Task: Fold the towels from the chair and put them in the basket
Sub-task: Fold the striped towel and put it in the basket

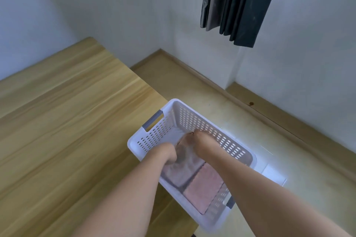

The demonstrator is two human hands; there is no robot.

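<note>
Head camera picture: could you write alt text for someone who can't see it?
Both hands, left hand and right hand, reach into a white perforated basket, lowering a grey folded towel beside a pink folded towel. The basket sits beside a wooden table, below a dark curtain.

Lighting: soft, even daylight; my view is bright, shadows faint. Glare: the white basket (192, 119) rim blooms, pale floor beside it washed out. Blur: my left hand (168, 155) and right hand (194, 140) smeared. Distortion: wide-angle bending at edges.
</note>
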